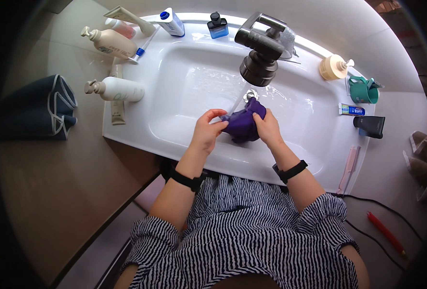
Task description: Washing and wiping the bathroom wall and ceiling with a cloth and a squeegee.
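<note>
A wet-looking purple cloth (243, 124) is stretched between my two hands over the basin of a white sink (177, 144). My left hand (209, 130) pinches its left edge between thumb and fingers. On the cloth's right side, my right hand (267, 126) grips a fold. Above the cloth is a dark grey faucet (259, 68), from which a thin stream of water seems to run down toward the cloth. The metal drain (250, 95) shows just beyond the cloth's top. Shallow water ripples on the basin floor.
Pump bottles (121, 89) and a tube (118, 112) line the left rim. At the back stand a white bottle (172, 23) and a blue bottle (218, 27). Along the right are a cream pump bottle (332, 67), green cup (363, 92), toothpaste tube (352, 110), black tube (370, 125) and pink comb (349, 168).
</note>
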Demonstrator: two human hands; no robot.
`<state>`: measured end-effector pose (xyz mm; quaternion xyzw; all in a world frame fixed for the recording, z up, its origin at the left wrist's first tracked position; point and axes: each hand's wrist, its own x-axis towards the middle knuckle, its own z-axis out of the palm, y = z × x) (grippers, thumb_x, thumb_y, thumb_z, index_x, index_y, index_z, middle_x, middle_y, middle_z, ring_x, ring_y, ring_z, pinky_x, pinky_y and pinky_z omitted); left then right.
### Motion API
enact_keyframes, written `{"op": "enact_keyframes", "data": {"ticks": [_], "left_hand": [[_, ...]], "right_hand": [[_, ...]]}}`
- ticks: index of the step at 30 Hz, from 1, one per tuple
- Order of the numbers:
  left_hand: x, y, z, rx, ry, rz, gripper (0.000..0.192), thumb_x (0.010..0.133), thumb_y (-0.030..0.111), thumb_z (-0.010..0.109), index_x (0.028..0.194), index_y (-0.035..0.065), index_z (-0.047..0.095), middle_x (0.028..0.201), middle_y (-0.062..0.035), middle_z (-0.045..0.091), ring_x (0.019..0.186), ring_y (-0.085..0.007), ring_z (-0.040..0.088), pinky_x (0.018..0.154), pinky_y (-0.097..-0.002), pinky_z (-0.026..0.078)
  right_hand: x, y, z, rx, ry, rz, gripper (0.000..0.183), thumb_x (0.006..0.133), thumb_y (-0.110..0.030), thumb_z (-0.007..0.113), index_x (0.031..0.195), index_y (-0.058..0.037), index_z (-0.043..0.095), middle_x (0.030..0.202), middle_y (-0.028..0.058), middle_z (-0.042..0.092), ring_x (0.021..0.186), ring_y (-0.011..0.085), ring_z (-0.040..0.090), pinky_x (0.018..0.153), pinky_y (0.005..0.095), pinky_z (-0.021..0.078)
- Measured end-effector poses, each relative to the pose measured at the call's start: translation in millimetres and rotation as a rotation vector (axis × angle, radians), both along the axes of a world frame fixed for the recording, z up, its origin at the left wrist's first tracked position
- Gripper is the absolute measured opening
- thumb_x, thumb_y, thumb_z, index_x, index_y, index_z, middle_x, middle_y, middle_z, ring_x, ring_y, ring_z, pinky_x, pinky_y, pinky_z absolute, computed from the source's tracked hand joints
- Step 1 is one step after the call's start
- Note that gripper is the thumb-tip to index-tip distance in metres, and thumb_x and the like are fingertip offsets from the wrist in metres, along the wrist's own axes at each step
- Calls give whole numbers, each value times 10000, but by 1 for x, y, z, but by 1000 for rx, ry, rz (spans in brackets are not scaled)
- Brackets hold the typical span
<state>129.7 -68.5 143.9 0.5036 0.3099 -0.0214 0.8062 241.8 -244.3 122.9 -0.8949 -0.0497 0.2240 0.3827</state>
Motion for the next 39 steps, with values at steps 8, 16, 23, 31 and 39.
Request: {"op": "enact_keyframes", "data": {"ticks": [8, 16, 23, 31, 39], "left_hand": [[-15, 39, 16, -186, -53, 218, 329, 764, -112, 500, 1046, 16, 612, 1064, -74, 611, 857, -150, 595, 702, -271, 489], [-22, 35, 25, -269, -93, 151, 326, 762, -98, 469, 1039, 35, 578, 1140, -95, 593, 997, -200, 586, 841, -330, 514], [-12, 38, 26, 21, -100, 74, 284, 794, -69, 476, 1004, 28, 641, 1037, -68, 643, 901, -157, 587, 812, -288, 493], [2, 2, 10, 542, 76, -230, 254, 949, 196, 626, 1046, -26, 705, 849, 14, 665, 757, -62, 556, 698, -214, 448], [0, -16, 10, 363, 25, 0, 234, 924, 149, 640, 1041, -44, 702, 818, 6, 687, 719, -48, 568, 644, -215, 462]], "right_hand": [[26, -30, -15, 380, 441, -128, 227, 921, -92, 458, 1035, 17, 621, 860, 124, 671, 777, 183, 663, 716, 304, 545], [1, 27, -50, 93, 463, 124, 317, 884, -307, 669, 972, -3, 678, 877, 99, 689, 847, 213, 648, 759, 326, 502], [5, 31, -38, 536, 796, -17, 41, 867, -101, 688, 873, -111, 649, 848, -23, 640, 760, 83, 559, 693, 220, 435], [-12, 20, 22, 700, 644, 136, 164, 877, -93, 690, 1027, -26, 694, 925, 13, 675, 842, 98, 597, 794, 252, 482], [-24, 24, 45, 662, 561, -24, 196, 891, -75, 653, 1036, 47, 703, 872, 72, 695, 728, 129, 631, 686, 256, 536]]}}
